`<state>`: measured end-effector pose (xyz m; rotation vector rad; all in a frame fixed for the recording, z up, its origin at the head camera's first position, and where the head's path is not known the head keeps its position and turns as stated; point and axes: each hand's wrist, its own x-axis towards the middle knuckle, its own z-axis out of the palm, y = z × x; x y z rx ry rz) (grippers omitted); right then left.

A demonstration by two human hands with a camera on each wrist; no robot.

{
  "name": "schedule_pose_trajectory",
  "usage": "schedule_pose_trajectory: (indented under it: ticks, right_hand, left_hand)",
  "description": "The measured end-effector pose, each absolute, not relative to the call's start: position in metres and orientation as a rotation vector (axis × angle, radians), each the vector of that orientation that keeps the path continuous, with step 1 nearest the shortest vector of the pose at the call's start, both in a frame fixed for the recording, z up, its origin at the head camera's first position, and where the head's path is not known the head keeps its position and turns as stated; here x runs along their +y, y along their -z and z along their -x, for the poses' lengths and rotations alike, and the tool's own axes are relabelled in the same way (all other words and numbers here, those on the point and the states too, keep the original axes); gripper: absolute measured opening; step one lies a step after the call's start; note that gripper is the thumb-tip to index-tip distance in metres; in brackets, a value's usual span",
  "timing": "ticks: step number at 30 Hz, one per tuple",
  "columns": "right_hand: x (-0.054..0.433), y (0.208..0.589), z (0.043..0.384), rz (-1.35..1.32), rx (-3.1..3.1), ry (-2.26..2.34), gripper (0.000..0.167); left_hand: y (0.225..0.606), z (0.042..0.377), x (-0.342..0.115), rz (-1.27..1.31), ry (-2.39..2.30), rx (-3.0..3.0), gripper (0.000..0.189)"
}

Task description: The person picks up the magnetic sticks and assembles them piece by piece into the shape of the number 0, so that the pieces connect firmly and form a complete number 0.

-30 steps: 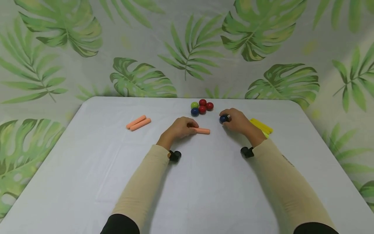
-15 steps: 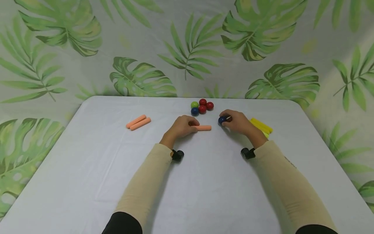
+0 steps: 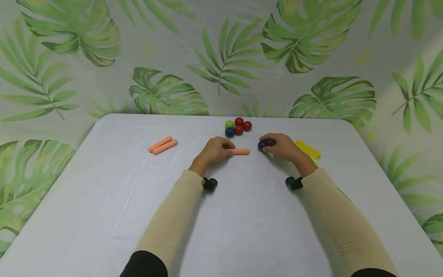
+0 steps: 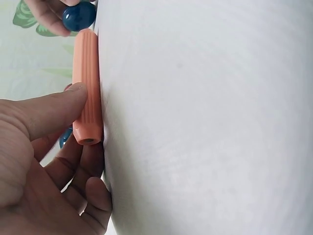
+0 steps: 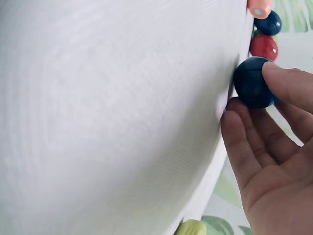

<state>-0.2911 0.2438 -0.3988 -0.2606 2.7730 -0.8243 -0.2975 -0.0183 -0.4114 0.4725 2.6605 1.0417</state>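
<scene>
With thumb and fingers, my left hand (image 3: 215, 150) pinches a ridged orange stick (image 3: 240, 152) that lies crosswise on the table. The left wrist view shows a small hole in the near end of this orange stick (image 4: 88, 88). To its right, my right hand (image 3: 281, 146) holds a dark blue ball (image 3: 262, 146) between thumb and fingers, low at the tablecloth. In the right wrist view a seam line runs over the blue ball (image 5: 254, 82). A short gap separates the ball from the stick's right end in the head view.
Behind the hands sits a cluster of balls: a green ball (image 3: 229, 124), another blue ball (image 3: 230, 132) and several red balls (image 3: 238, 130). Two orange sticks (image 3: 165, 147) lie at the left. Yellow sticks (image 3: 308, 149) lie beside my right wrist. A leaf-patterned cloth (image 3: 166, 92) hangs behind the table.
My left hand has shifted the orange stick slightly away from me and to the right. My right hand has brought the blue ball slightly toward me and left, level with the stick.
</scene>
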Motion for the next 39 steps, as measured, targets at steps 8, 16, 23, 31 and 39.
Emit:
schedule_pose_trajectory:
  ticks: [8, 16, 23, 31, 39]
  right_hand:
    - [0.2442, 0.3993, 0.2892, 0.301, 2.783, 0.876, 0.041]
    - [0.2443, 0.397, 0.2901, 0.287, 2.779, 0.905, 0.038]
    - [0.2439, 0.3971, 0.2904, 0.292, 2.754, 0.922, 0.036]
    - [0.2455, 0.3993, 0.2912, 0.261, 2.728, 0.919, 0.037]
    - [0.2455, 0.398, 0.2898, 0.258, 2.73, 0.935, 0.037]
  left_hand:
    - [0.4115, 0.2967, -0.019, -0.458, -1.062, 2.651, 0.022]
    - [0.4106, 0.2969, -0.0202, -0.462, -1.08, 2.653, 0.021]
    - [0.4098, 0.2964, -0.0184, -0.443, -1.081, 2.647, 0.022]
    - [0.4133, 0.2968, -0.0163, -0.417, -1.112, 2.629, 0.023]
    - [0.4108, 0.2957, -0.0143, -0.433, -1.116, 2.653, 0.023]
